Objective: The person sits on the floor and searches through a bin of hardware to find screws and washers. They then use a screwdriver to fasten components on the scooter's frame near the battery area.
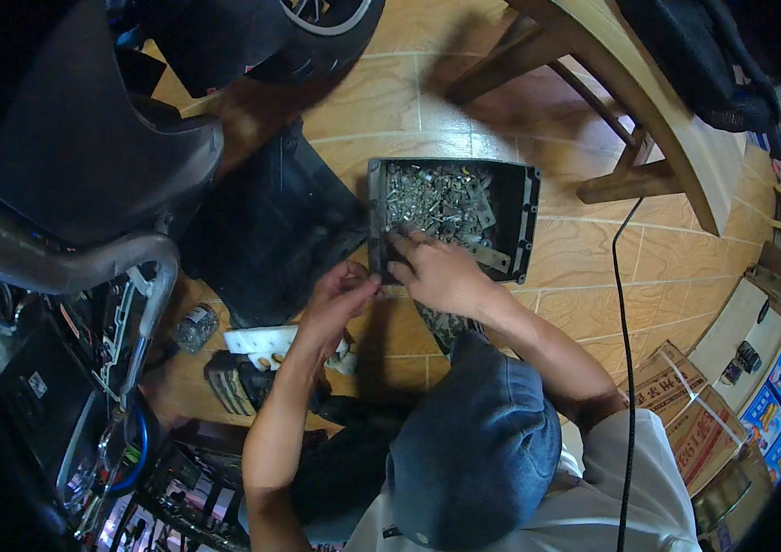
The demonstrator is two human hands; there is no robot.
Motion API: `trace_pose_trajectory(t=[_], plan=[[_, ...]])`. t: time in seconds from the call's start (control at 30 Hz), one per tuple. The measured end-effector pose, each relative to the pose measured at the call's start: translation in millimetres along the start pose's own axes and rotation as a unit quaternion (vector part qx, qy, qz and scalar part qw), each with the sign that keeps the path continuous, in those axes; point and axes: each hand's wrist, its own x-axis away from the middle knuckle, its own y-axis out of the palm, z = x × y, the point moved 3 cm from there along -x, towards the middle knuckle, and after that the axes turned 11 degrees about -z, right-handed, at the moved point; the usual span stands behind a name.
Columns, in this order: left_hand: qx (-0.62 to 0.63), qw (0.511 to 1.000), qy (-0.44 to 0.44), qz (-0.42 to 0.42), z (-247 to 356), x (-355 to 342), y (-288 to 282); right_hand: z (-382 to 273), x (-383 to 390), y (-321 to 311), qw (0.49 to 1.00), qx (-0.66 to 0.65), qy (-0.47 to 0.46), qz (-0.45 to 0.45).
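So the main thing here is a black bin (532, 221) sitting on the wood-look floor (584, 248), loaded with loose screws and small hardware (432, 198), plus a flat metal bracket (480, 204) lying on the pile toward the bin's right side.

Right hand (446, 273) comes in over the bin's near edge, fingers bent and a bit spread, tips down at its near left corner. The grip is partway open, thumb apart from the fingers; can't tell if it's pinching anything, since the hand blocks the view.

Left hand (340, 299) is just outside that same corner. Its grip is narrow, thumb and fingers bunched close together, tips right by the bin's wall. Might be a small part in there, honestly can't tell.

Left of the bin there's a big dark panel (271, 221) lying flat. Further left and nearer than the bin: a clear jar (195, 328) and a white block (257, 340). A black cable (623, 322) hangs to the bin's right.
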Motion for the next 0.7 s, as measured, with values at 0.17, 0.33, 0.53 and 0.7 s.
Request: trace_pose_trajectory(t=[0.17,0.33,0.53,0.7], plan=[[-0.019,0.999,-0.004,0.029,-0.7,0.8,0.9,12.9,33.2,-11.3,0.987,0.043,0.034,0.152],[-0.023,1.0,-0.005,-0.008,-0.9,0.4,-2.7,49.2,30.7,-13.7,0.983,0.07,0.103,0.138],[-0.026,1.0,-0.003,-0.008,-5.6,0.3,-3.8,66.3,1.3,-2.0,0.978,0.09,0.132,0.138],[-0.035,0.999,-0.004,-0.013,-3.1,-2.4,-4.2,64.1,-3.4,-5.5,0.983,-0.001,0.133,0.129]])
